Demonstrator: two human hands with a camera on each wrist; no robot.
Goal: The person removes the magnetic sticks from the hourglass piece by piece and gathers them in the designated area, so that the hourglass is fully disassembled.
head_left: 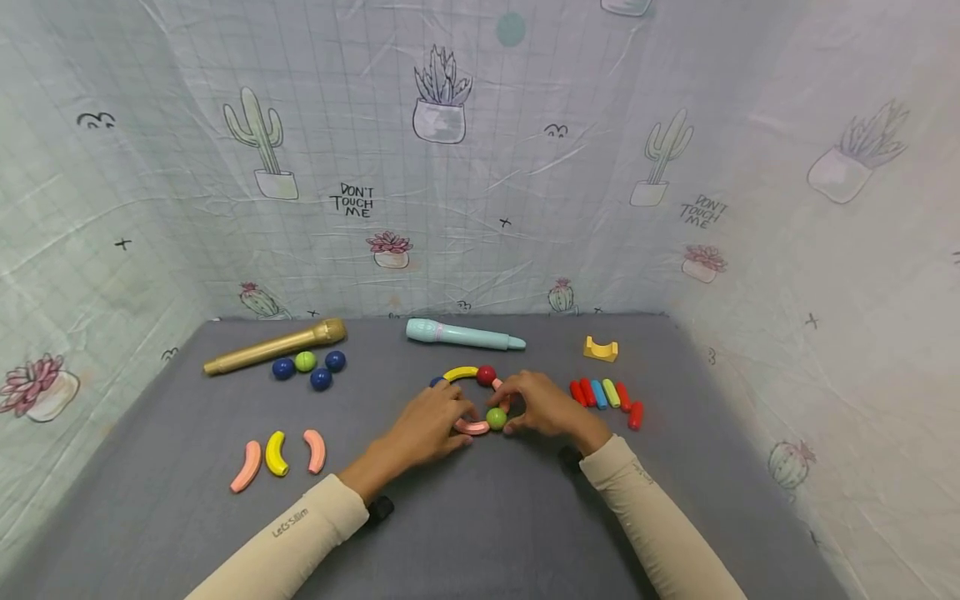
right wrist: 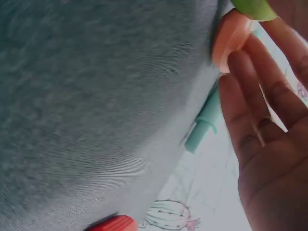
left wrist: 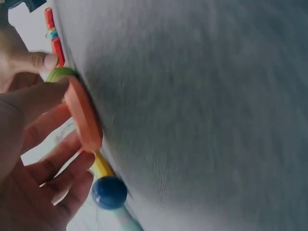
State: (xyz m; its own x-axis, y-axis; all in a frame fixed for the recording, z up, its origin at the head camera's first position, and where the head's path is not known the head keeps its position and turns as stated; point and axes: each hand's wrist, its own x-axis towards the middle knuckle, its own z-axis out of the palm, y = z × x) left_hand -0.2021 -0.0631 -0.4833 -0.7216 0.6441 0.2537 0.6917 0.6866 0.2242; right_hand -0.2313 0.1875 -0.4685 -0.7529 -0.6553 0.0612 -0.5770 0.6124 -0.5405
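Observation:
On the grey cloth, curved blocks and balls form a ring between my hands. My left hand (head_left: 431,421) pinches a pink curved block (head_left: 472,427) at the ring's near side, thumb and index finger on it in the left wrist view. My right hand (head_left: 543,406) pinches the green ball (head_left: 496,418) at that block's end, between thumb and index finger. Its other fingers lie by a second pink curved block (right wrist: 231,38). A red ball (head_left: 486,376) and a yellow curved block (head_left: 461,372) make up the far side. The blue ball (left wrist: 109,192) is partly behind my left hand in the head view.
A gold toy microphone (head_left: 273,347) and several balls (head_left: 321,379) lie at the left. Loose curved blocks (head_left: 276,453) are nearer. A light-blue toy microphone (head_left: 467,334) lies behind the ring. Right are a yellow arch block (head_left: 601,349) and several coloured sticks (head_left: 599,394).

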